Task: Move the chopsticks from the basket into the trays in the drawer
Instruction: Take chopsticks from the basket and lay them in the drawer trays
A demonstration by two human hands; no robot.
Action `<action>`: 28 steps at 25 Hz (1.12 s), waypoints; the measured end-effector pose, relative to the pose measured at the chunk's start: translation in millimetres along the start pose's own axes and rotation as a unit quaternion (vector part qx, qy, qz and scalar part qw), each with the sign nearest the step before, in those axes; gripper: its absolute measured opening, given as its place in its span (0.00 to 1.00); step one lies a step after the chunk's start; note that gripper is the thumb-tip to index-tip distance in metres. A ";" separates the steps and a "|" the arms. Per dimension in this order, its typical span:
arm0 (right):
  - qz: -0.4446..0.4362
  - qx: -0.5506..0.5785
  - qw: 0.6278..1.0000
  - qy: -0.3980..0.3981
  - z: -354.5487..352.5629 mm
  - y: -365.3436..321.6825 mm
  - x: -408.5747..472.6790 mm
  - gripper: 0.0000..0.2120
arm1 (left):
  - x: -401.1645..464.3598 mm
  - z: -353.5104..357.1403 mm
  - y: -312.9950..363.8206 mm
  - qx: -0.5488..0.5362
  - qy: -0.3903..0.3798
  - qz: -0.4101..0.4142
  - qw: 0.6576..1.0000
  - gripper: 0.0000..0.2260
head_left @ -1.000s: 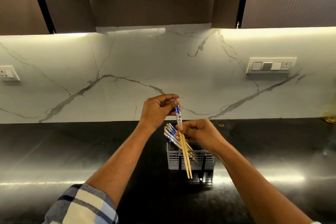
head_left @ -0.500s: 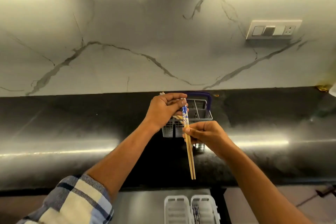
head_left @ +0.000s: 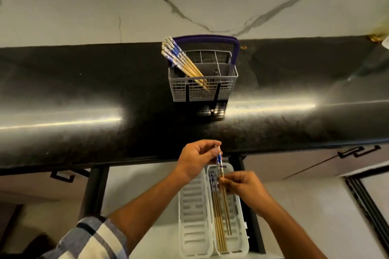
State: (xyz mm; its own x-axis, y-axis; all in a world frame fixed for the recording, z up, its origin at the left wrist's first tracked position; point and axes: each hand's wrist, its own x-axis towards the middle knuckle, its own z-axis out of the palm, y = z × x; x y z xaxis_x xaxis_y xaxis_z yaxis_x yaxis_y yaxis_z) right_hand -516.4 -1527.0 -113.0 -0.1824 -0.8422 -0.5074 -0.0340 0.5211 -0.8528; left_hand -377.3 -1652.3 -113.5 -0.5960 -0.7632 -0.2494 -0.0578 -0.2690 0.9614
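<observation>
A grey cutlery basket (head_left: pixel 223 88) with a purple handle stands on the black counter; several chopsticks (head_left: pixel 181 60) with blue-and-white tops lean out of its left side. Below the counter edge, two white slotted trays lie side by side in the open drawer. The left tray (head_left: pixel 192 216) holds nothing; the right tray (head_left: pixel 237 233) holds several chopsticks. Both hands hold a pair of chopsticks (head_left: pixel 224 195) over the right tray: my left hand (head_left: pixel 197 159) pinches the patterned top, my right hand (head_left: pixel 242 188) grips the middle.
The glossy black counter (head_left: pixel 105 94) runs the full width, backed by a veined marble wall (head_left: pixel 147 2). Dark drawer rails (head_left: pixel 94 191) flank the open drawer. Cabinet fronts with dark handles (head_left: pixel 357 152) sit to the right.
Both hands carried the pair of chopsticks from above the basket down past the counter edge to over the right tray. The view tilted down, showing the drawer.
</observation>
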 end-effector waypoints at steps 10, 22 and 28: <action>0.106 -0.247 0.951 0.153 34.4 89.3 17.3 0.13 | -12.9 -29.3 -30.0 0.120 -0.003 -0.120 0.986 0.09; 0.188 -0.354 0.903 0.152 59.3 87.1 50.4 0.08 | -30.4 -52.8 -35.1 0.083 0.018 -0.159 0.984 0.06; 0.195 -0.366 0.901 0.130 59.1 81.6 48.3 0.09 | -33.4 -59.6 -41.8 0.076 0.035 -0.166 0.983 0.07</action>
State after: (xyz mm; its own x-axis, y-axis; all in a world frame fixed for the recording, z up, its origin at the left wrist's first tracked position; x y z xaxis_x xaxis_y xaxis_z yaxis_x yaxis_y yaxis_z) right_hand -469.9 -1533.3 -214.5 -0.5415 -0.5639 -0.6236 -0.5382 0.8023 -0.2581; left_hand -307.2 -1650.6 -152.4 -0.4679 -0.6882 -0.5545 -0.3625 -0.4228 0.8306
